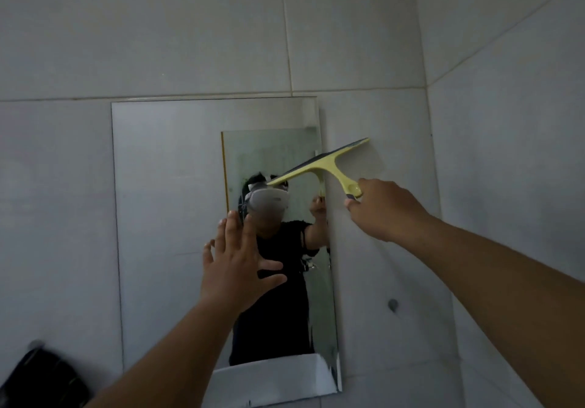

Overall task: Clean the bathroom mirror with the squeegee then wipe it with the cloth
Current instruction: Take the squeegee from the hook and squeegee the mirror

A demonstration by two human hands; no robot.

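Observation:
A frameless rectangular mirror hangs on the grey tiled wall. My right hand is shut on the handle of a yellow squeegee. Its blade lies tilted across the mirror's right edge, the left end over the glass and the right end over the wall tile. My left hand is raised in front of the mirror's middle with fingers spread and holds nothing. I cannot tell whether it touches the glass. No cloth is in view.
A dark object sits on the wall at the lower left. A small round grey fitting sticks out of the wall right of the mirror. The walls meet in a corner at the right.

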